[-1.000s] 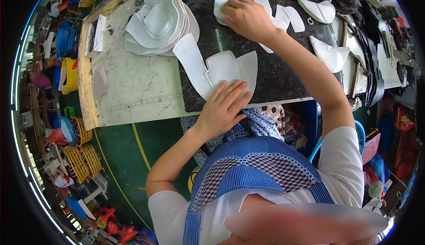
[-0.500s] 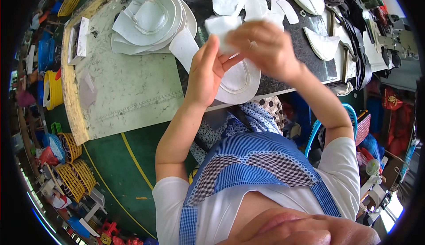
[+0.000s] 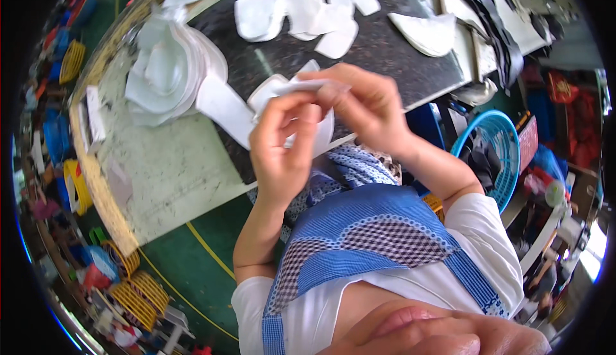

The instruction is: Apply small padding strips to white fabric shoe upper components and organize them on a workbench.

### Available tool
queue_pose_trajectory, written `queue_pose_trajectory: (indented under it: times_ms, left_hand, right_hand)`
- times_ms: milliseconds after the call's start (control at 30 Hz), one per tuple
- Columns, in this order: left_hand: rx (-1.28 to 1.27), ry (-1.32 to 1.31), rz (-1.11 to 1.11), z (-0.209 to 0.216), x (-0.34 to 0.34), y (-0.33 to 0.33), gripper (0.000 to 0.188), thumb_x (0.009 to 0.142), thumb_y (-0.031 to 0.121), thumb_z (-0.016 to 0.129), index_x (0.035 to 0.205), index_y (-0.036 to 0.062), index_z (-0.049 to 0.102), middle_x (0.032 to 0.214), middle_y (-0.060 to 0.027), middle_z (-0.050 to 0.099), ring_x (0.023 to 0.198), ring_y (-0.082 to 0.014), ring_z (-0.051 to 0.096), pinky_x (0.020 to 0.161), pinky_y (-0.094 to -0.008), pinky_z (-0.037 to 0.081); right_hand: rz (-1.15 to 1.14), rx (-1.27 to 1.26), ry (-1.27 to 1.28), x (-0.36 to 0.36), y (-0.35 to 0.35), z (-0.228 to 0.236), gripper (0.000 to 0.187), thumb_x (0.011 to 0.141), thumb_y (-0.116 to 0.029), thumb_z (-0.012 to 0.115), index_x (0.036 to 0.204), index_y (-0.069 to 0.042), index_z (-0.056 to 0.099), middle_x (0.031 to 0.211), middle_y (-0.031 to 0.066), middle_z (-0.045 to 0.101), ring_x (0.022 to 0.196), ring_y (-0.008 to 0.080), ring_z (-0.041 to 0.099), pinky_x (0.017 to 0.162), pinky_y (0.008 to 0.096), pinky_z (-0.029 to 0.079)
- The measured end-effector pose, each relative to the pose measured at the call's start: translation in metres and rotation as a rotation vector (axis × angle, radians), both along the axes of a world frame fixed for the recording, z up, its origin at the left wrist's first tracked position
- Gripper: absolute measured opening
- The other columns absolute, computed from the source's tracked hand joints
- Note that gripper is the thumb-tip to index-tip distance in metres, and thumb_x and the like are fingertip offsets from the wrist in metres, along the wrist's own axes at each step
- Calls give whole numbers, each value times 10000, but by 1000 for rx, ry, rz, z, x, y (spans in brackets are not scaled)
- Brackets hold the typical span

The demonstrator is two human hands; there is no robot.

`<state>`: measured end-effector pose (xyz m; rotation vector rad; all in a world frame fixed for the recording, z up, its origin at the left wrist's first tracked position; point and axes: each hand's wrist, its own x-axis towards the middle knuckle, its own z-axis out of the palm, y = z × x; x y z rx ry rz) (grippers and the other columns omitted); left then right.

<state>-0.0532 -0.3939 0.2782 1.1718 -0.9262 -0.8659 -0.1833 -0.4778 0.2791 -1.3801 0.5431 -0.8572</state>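
Note:
My two hands meet above the near edge of the worktable. A small flat white piece (image 3: 303, 86) is between their fingertips, seen nearly edge-on. My left hand (image 3: 280, 140) has its fingers bent and pinched at the piece's underside and left end. My right hand (image 3: 372, 108) grips the right end between thumb and fingers. Partly hidden below them lies a curved white piece (image 3: 326, 129) on the dark slab. Beside my left hand rests a long white strip (image 3: 224, 108), and farther left stands a stack of curved white pieces (image 3: 205, 56).
Several loose white pieces (image 3: 305, 15) lie on the dark slab (image 3: 378, 60) beyond my hands. A larger curved white piece (image 3: 427, 34) is at the right. A pale cutting board (image 3: 173, 169) covers the left side. Below the table's right edge stands a blue basket (image 3: 513, 156) with dark items.
My view has turned, shifting the table leftward and tilting it. The right hand, blurred before, has come down against the left, and the white piece between them is now edge-on.

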Motion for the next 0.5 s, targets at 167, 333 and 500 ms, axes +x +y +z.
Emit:
queue_pose_trajectory:
  times_ms: [167, 333, 500]
  left_hand:
    - [18, 38, -39, -14, 2, -3, 158, 1017, 133, 553, 978, -9, 610, 883, -38, 646, 794, -97, 651, 719, -270, 588]
    - [134, 234, -89, -17, -2, -7, 188, 1007, 147, 553, 983, -21, 634, 914, -87, 663, 739, -108, 654, 710, -306, 620]
    - [186, 285, -145, -15, -3, -6, 153, 978, 98, 601, 951, -45, 647, 844, -61, 683, 720, -81, 627, 678, -214, 517]
  right_hand:
    - [-128, -699, 113, -12, -1, -14, 387, 832, 8, 676, 1219, -8, 668, 972, 128, 673, 844, 249, 653, 732, 350, 529]
    - [-180, -667, 133, -19, 5, -20, 358, 838, 2, 669, 1195, -7, 678, 998, 137, 661, 874, 260, 638, 720, 349, 530]
    - [-162, -496, 204, -23, 18, -21, 307, 883, 21, 634, 1186, 2, 677, 1000, 137, 663, 837, 231, 641, 687, 323, 522]
